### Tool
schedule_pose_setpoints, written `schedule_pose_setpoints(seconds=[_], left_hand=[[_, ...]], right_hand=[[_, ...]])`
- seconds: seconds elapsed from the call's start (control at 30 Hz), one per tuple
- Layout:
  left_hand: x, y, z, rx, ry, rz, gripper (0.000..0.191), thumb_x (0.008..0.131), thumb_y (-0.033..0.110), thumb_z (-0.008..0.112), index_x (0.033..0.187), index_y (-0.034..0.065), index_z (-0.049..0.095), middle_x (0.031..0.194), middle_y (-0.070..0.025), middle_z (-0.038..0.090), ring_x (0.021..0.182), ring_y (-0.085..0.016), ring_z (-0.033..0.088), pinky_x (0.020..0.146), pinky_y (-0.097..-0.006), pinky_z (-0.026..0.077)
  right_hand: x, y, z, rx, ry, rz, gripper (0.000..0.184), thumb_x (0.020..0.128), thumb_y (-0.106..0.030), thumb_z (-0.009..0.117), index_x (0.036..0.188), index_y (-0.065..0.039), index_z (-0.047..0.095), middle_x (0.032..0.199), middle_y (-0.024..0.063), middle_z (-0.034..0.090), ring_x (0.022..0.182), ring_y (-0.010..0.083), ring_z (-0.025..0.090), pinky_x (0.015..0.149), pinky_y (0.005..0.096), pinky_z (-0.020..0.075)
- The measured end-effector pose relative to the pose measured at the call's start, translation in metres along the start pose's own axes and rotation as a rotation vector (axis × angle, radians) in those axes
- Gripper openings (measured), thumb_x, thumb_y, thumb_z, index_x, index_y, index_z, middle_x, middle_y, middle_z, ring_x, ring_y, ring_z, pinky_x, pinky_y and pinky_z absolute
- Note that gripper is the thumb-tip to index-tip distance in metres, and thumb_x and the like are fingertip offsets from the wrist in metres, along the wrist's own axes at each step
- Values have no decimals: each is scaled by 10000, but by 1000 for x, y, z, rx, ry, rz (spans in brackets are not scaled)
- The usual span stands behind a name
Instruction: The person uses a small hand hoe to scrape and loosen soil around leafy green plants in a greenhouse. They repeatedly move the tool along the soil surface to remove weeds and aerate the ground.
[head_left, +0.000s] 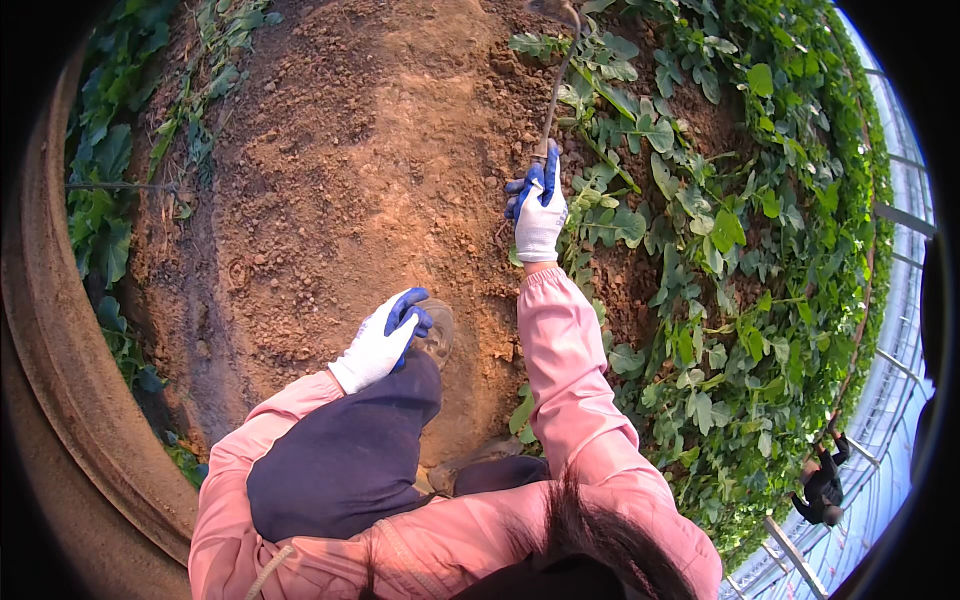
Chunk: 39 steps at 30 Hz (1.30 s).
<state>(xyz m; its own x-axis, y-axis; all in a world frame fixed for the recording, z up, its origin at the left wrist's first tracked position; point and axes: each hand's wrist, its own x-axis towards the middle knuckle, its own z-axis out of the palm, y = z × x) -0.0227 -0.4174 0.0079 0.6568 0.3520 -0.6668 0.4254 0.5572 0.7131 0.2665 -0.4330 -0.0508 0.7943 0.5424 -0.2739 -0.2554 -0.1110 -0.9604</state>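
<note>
My right hand (541, 196), in a white glove with blue-coated fingers, is closed on the handle of a long-necked metal hoe (562, 84). The hoe's thin curved neck runs up to a blade at the top edge, only partly in view. Beside the hand are leafy green plants (616, 222) at the edge of bare brown soil (322, 165). My left hand (386, 334), gloved the same way, rests by my bent knee with its fingers curled and no object visible in it. A dirty shoe (436, 327) shows just past those fingers.
Dense leafy crop (720, 300) covers the right side. More plants (105, 202) grow at the far left, beside a curved brown edge (82, 390). Uprooted-looking stems (196, 112) lie at upper left. At lower right a person in dark clothes (823, 480) is near the greenhouse frame (796, 556).
</note>
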Motion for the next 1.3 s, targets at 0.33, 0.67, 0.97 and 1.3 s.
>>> schedule_pose_setpoints(seconds=[0.33,0.67,0.97,1.3], left_hand=[[1,3,2,2,-39,20,411,1084,150,478,1469,7,453,1085,-75,640,1011,-143,616,950,-305,504],[3,-3,9,-19,-47,58,422,1078,144,481,1469,-14,451,1134,-115,668,1005,-165,654,923,-297,511],[1,-5,11,-59,-48,56,433,1079,119,499,1480,-27,429,1133,-88,640,1039,-160,624,974,-320,503],[2,-16,6,-65,-41,75,437,1076,150,505,1471,-25,440,1138,-98,656,1028,-163,644,941,-301,515]], right_hand=[[-6,23,-19,-402,-53,279,479,1084,-334,508,1537,-184,459,598,6,560,473,106,544,439,295,469],[-38,24,22,67,13,463,488,1088,-337,475,1558,-220,405,652,59,599,435,111,505,409,287,463],[-96,48,9,19,65,499,525,1074,-371,520,1570,-237,411,655,43,620,453,102,508,429,277,460],[-183,33,-8,-65,66,635,498,1085,-356,506,1566,-255,424,653,23,607,488,84,520,446,267,454]])
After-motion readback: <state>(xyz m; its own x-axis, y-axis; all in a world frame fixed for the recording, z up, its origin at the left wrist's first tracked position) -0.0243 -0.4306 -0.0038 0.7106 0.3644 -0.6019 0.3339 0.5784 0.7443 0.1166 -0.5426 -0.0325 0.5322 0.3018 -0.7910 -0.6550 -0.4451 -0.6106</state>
